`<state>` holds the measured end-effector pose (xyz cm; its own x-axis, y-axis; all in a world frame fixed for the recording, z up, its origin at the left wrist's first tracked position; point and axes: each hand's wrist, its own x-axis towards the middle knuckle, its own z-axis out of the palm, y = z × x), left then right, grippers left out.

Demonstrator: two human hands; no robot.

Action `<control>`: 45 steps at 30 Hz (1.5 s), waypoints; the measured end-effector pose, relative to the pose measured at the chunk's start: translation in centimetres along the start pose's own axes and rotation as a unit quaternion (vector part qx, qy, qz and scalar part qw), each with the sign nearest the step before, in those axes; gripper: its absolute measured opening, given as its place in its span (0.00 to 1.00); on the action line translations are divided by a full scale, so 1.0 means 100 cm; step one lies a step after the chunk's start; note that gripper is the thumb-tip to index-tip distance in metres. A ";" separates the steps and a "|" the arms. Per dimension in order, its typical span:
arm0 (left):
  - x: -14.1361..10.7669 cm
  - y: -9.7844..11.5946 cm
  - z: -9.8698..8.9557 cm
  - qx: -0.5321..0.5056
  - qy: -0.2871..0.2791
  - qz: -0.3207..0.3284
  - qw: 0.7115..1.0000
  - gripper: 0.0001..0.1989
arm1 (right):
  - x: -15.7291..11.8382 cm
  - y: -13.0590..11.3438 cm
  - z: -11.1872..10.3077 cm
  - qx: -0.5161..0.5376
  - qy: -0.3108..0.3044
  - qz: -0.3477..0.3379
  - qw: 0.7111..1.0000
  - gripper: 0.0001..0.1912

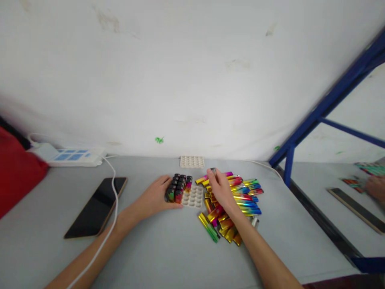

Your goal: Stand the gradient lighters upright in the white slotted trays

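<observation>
A cream-coloured tray with round cells (195, 196) lies on the table, and several lighters (179, 186) with black tops stand upright in its left part. My left hand (158, 194) curls around the left side of that group, fingers behind and thumb in front. To the right is a loose pile of shiny lighters (245, 200) in gold, red, blue, green and purple. Over the pile's left side, my right hand (219, 186) pinches a lighter (213, 170); only its dark, silvery end shows above the fingers, the rest is hidden.
A second cream tray (192, 161) lies against the wall. At left are a dark tablet-like device (96, 206), a white cable (116, 192) crossing my left forearm, a power strip (75, 157) and a red cloth item (18, 172). A blue frame (290, 160) stands right; another person's hand (375, 186) is beyond.
</observation>
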<state>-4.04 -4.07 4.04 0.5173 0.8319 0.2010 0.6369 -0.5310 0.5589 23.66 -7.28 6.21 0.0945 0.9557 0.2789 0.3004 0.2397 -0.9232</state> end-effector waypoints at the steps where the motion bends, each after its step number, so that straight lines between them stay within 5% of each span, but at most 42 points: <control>1: 0.000 0.000 0.000 0.000 -0.001 -0.001 1.000 0.35 | -0.001 -0.001 0.002 -0.037 0.017 -0.010 0.999 0.30; 10: 0.001 0.002 -0.003 0.001 -0.003 -0.011 1.000 0.34 | -0.007 0.001 0.012 -0.099 0.044 0.039 0.993 0.26; 26: 0.000 0.003 -0.002 0.001 -0.005 0.004 1.000 0.37 | -0.014 -0.009 0.009 -0.110 0.019 0.004 0.994 0.25; 35: -0.002 0.006 -0.004 0.015 -0.002 0.004 1.000 0.38 | -0.018 -0.013 0.002 -0.201 -0.073 -0.142 0.966 0.23; 45: -0.003 0.003 -0.001 0.017 0.000 -0.004 1.000 0.39 | -0.020 0.001 0.004 -0.222 -0.119 -0.135 0.958 0.21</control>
<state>-4.05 -4.44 4.21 0.5115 0.8364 0.1972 0.6603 -0.5294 0.5326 23.14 -9.05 5.43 -0.2462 0.8937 0.3751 0.6624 0.4377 -0.6081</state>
